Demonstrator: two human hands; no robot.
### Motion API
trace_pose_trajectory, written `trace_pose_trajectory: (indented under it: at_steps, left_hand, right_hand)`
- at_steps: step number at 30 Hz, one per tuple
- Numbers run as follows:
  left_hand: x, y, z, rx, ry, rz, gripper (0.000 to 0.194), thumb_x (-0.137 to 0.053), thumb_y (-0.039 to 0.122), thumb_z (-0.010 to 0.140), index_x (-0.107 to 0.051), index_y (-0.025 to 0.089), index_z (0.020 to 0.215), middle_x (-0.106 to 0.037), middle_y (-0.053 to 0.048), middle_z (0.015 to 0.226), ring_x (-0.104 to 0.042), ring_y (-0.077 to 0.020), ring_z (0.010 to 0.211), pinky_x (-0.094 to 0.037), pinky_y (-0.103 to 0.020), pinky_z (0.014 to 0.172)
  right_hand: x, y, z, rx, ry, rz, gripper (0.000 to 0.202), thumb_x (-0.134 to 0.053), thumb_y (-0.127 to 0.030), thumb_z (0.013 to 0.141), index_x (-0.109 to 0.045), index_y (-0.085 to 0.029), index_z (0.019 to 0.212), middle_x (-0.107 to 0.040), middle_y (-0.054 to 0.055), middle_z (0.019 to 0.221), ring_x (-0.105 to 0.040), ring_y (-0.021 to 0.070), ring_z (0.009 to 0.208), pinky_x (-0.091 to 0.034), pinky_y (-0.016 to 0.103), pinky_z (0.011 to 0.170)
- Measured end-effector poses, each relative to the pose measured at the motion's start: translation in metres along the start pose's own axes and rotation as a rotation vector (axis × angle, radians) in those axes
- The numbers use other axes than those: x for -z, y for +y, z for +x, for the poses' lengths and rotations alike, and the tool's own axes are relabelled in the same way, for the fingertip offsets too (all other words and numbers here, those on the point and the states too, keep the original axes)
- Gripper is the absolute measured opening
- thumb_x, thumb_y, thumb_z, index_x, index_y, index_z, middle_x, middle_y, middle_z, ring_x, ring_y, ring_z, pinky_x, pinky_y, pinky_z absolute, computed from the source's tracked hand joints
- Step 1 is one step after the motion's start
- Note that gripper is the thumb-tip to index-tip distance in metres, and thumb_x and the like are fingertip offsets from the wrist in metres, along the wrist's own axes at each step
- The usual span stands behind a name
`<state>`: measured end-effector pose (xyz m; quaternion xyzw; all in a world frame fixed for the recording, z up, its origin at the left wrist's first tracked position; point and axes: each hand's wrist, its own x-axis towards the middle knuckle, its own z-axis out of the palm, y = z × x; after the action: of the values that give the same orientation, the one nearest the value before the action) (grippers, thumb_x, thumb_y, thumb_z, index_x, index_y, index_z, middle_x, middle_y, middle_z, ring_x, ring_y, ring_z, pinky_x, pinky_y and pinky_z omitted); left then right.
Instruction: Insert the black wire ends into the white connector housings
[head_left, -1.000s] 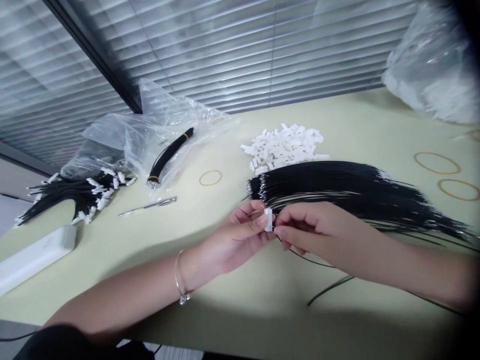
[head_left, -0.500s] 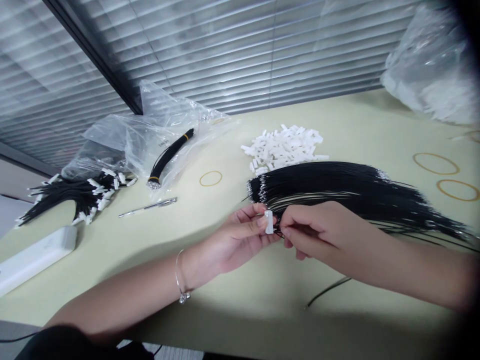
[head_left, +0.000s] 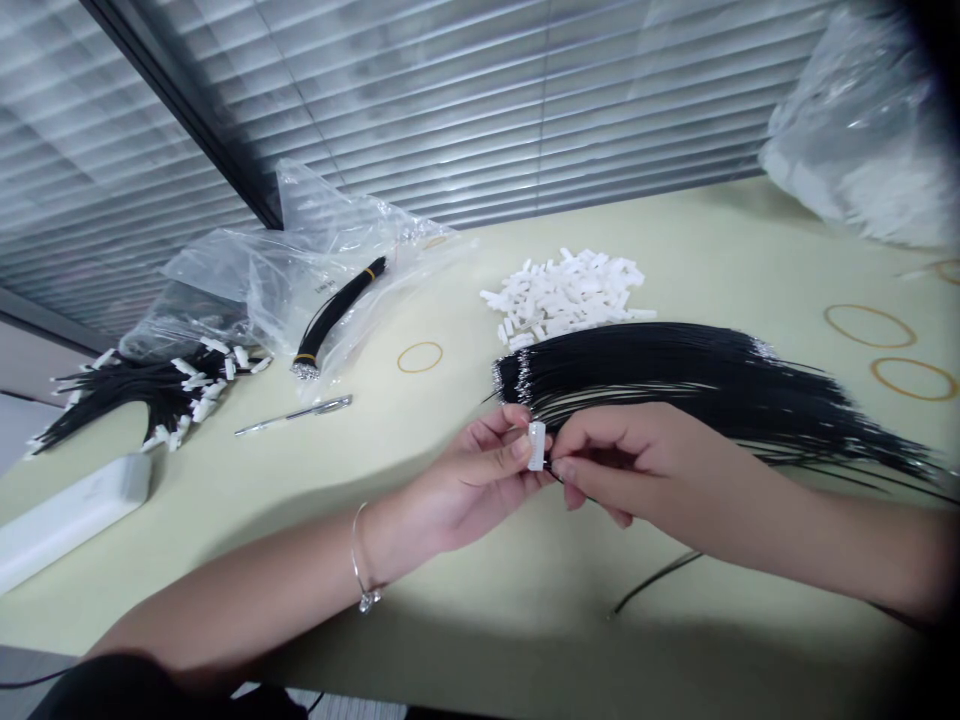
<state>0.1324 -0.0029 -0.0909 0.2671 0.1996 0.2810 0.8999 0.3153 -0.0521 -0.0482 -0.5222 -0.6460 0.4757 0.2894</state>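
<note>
1 clear plastic bag [head_left: 862, 150] at the far right holds whitish contents, too blurred to identify. At left, another, flatter bag [head_left: 296, 235] lies under or around a black wire bundle [head_left: 339, 315] bound with 2 yellow rubber bands; I cannot tell which. Above the table [head_left: 420, 440], the left hand [head_left: 476, 475] pinches a white, narrow, oblong connector housing [head_left: 536, 447]; beside it, the right hand [head_left: 637, 460] pinches a thin black wire [head_left: 550, 466]. Dark print on the flatter bag is unreadably small.
</note>
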Motion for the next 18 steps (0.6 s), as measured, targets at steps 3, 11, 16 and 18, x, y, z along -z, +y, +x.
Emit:
trace_pose_trajectory:
  at_steps: [3, 11, 16, 18]
  left_hand:
    - [0.000, -0.002, 0.000, -0.034, -0.004, 0.034, 0.028, -0.087, 0.024, 0.073, -0.063, 0.020, 0.087, -0.066, 0.001, 0.079, -0.062, -0.0152, 0.074, -0.049, -0.031, 0.070]
    - [0.002, -0.001, 0.004, -0.054, 0.021, 0.083, 0.025, -0.084, 0.024, 0.076, -0.060, 0.018, 0.084, -0.064, 0.001, 0.079, -0.060, -0.0150, 0.075, -0.047, -0.032, 0.072]
    - [0.000, 0.001, 0.000, -0.060, 0.029, 0.102, 0.024, -0.082, 0.022, 0.077, -0.059, 0.019, 0.081, -0.065, 0.000, 0.080, -0.060, -0.0147, 0.075, -0.046, -0.033, 0.078]
    - [0.000, 0.001, -0.001, -0.052, 0.049, 0.108, 0.026, -0.084, 0.023, 0.075, -0.059, 0.019, 0.081, -0.065, 0.000, 0.081, -0.061, -0.0152, 0.077, -0.045, -0.035, 0.082]
  right_hand:
    - [-0.002, 0.002, 0.000, -0.037, 0.013, 0.098, 0.019, -0.059, -0.030, 0.085, -0.068, -0.022, 0.070, -0.049, -0.006, 0.049, -0.041, 0.0076, 0.044, -0.030, 0.021, 0.041]
    - [0.004, 0.008, 0.010, -0.259, -0.121, 0.310, 0.018, -0.072, -0.036, 0.080, -0.065, -0.020, 0.075, -0.066, -0.002, 0.069, -0.052, 0.0087, 0.052, -0.042, 0.023, 0.049]
    - [0.012, 0.013, 0.010, -0.282, -0.215, 0.495, 0.016, -0.068, -0.032, 0.088, -0.070, -0.018, 0.080, -0.071, 0.001, 0.080, -0.061, 0.0087, 0.066, -0.050, 0.022, 0.064]
    - [0.012, 0.014, 0.010, -0.310, -0.229, 0.514, 0.018, -0.068, -0.034, 0.089, -0.069, -0.018, 0.080, -0.070, 0.001, 0.078, -0.062, 0.0092, 0.065, -0.050, 0.022, 0.062]
